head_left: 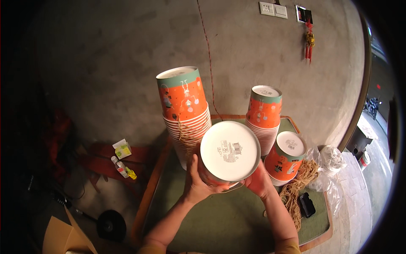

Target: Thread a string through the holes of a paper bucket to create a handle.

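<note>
Between my two hands is an upside-down orange paper bucket (230, 150), its white printed base facing up at me. Whether more are nested beneath it is hidden. My left hand (196, 185) is wrapped round its near left side, and my right hand (259, 183) grips the right side. Thin twine shows below its rim near my right fingers. Behind to the left rises a tall stack of inverted paper buckets (182, 101), with twine across its rims. Another tall stack (264, 112) stands behind to the right, and a shorter stack (284, 163) sits nearer.
A green-topped table (203, 230) with a wooden edge carries the stacks. Loose twine (296, 192), a black plastic piece (307, 205) and clear plastic wrap (332, 163) lie at right. Left are a red bench (101, 154) with bottles and an open cardboard box (63, 235).
</note>
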`<state>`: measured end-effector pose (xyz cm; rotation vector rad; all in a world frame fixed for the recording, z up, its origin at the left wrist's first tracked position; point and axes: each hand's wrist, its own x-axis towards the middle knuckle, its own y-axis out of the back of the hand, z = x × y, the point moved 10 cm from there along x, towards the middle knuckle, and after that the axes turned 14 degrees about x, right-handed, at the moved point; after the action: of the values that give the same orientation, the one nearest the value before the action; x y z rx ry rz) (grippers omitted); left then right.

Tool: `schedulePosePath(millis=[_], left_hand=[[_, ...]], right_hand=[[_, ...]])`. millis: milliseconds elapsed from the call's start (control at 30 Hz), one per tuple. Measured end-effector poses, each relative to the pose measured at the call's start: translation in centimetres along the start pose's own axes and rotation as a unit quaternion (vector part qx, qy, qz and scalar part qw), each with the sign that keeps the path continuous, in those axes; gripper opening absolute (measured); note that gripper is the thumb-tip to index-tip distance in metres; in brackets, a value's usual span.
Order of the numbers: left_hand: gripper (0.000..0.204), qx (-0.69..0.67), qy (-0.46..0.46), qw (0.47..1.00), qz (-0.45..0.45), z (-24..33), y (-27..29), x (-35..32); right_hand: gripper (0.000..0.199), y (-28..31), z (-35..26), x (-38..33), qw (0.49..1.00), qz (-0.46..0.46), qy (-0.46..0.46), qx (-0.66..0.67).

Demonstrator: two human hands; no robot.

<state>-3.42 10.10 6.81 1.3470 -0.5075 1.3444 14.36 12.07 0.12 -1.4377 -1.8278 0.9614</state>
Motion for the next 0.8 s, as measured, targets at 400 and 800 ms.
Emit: schedulePosePath(millis=[400, 800], left_hand=[[0.135, -0.142, 0.051, 0.988, 0.037, 2.3, 9.9, 13.1], [0.123, -0.054, -0.018, 0.998, -0.009, 0.9, 10.4, 26.4]], right_hand=[[0.021, -0.8, 0.2, -0.4, 0.998, -0.017, 0.015, -0.050], [0.020, -2.3, 1.3, -1.0, 0.997, -0.052, -0.032, -0.043]])
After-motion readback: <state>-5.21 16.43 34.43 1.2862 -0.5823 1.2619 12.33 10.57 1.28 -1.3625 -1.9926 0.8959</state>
